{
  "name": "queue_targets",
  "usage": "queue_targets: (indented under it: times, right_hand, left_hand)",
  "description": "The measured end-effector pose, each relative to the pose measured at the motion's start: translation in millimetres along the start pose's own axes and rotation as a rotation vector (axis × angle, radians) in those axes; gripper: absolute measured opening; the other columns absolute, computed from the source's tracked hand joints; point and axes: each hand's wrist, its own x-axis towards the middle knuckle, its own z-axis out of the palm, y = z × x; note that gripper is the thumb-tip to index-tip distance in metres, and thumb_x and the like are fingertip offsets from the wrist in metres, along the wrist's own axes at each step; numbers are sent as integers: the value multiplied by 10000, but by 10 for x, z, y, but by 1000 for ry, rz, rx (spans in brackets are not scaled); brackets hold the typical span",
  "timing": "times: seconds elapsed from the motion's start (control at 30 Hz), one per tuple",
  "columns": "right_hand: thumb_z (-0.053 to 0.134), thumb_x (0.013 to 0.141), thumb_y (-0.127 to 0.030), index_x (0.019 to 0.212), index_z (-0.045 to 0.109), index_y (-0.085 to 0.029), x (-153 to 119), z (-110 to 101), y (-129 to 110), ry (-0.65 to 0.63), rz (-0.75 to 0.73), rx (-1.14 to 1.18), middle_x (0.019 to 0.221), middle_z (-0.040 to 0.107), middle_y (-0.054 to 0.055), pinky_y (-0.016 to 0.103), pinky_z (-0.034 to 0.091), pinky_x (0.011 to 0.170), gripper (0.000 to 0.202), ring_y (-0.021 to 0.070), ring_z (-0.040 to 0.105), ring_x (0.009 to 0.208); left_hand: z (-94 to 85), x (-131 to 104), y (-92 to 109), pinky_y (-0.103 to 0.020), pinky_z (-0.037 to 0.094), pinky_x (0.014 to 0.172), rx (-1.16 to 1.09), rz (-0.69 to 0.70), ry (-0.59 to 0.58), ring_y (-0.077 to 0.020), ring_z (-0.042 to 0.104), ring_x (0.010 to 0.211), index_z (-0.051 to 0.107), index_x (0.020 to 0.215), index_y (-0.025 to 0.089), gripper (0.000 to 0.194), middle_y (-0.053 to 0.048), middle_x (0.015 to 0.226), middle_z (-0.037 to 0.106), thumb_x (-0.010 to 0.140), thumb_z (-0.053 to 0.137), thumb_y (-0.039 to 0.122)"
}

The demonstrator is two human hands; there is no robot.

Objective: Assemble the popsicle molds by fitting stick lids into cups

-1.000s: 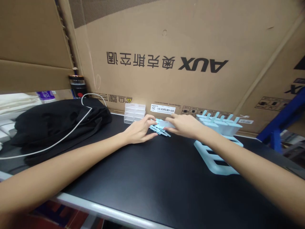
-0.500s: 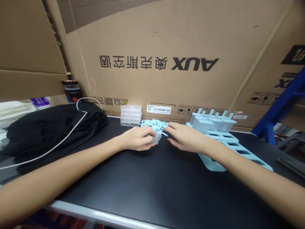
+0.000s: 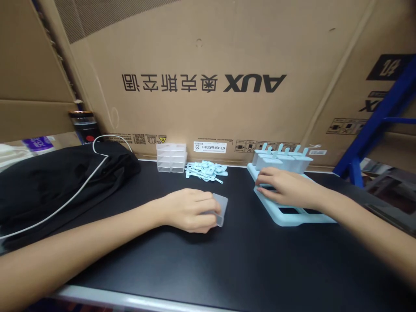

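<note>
A small translucent popsicle mold (image 3: 221, 207) is in my left hand (image 3: 191, 210), whose curled fingers partly cover it, just above or on the black tabletop. My right hand (image 3: 284, 186) has its fingers bent over the left rail of a light blue popsicle-mold rack (image 3: 286, 220) and appears to grip it. Several filled molds (image 3: 300, 165) with upright blue sticks stand at the rack's back. Behind my left hand, a loose pile of blue popsicle sticks (image 3: 206, 171) lies beside stacked translucent molds (image 3: 171, 157).
A large cardboard box (image 3: 201, 52) rises behind the black table (image 3: 195, 273). On the left lie black cloth (image 3: 65, 177) and a white cable (image 3: 78, 195), with a dark-labelled jar (image 3: 85, 126) behind. A blue metal frame (image 3: 373, 121) stands at the right.
My left hand has drawn the mold towards me, away from the stick pile. My right hand has moved right from the pile to the rack. The view has shifted slightly.
</note>
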Motion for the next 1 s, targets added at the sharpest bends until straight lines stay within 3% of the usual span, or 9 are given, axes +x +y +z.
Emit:
queue_targets:
  times: [0.13, 0.27, 0.43, 0.63, 0.83, 1.0]
  right_hand:
    - [456, 963, -377, 992, 688, -208, 20, 85, -58, -21, -51, 20, 1031, 627, 99, 371, 473, 804, 288, 225, 620, 901]
    - [430, 972, -397, 1009, 676, -210, -77, 81, -11, -8, -21, 16, 1057, 628, 103, 374, 471, 805, 311, 231, 621, 913]
    - [419, 950, -474, 997, 650, -213, -209, 78, 161, 60, 213, -6, 1041, 641, 100, 356, 466, 731, 351, 249, 626, 914]
    - [447, 891, -494, 834, 567, -208, -248, 240, 474, 174, 488, 43, 873, 672, 88, 352, 446, 711, 316, 244, 624, 797]
    - [476, 821, -510, 838, 559, -210, -164, 286, 589, 243, 740, 133, 818, 697, 94, 371, 455, 721, 312, 268, 652, 779]
    - [476, 804, -451, 961, 618, -188, -49, 202, 535, 231, 797, 172, 918, 717, 102, 368, 473, 781, 338, 272, 670, 865]
  left_hand:
    - [48, 113, -15, -304, 519, 646, -48, -37, -34, -175, 612, 842, 576, 846, 208, 97, -55, 1020, 651, 932, 579, 252]
    - [-123, -210, -35, -285, 515, 687, -81, -144, -89, -170, 620, 874, 585, 938, 225, 21, -53, 1015, 645, 928, 589, 244]
    - [-293, -686, -121, -268, 518, 731, -128, -386, -140, -176, 621, 924, 559, 1086, 220, 166, -66, 1041, 639, 927, 574, 266]
    - [-334, -843, -315, -278, 510, 838, -277, -675, -259, -189, 597, 1001, 578, 1133, 231, 222, -51, 1079, 611, 941, 548, 336]
    - [-322, -975, -453, -338, 479, 945, -336, -771, -303, -209, 561, 1053, 609, 1142, 263, 248, -46, 1147, 568, 948, 546, 403]
    - [-296, -1002, -491, -379, 454, 1001, -319, -794, -305, -235, 531, 1114, 596, 1185, 257, 310, -71, 1207, 537, 970, 503, 460]
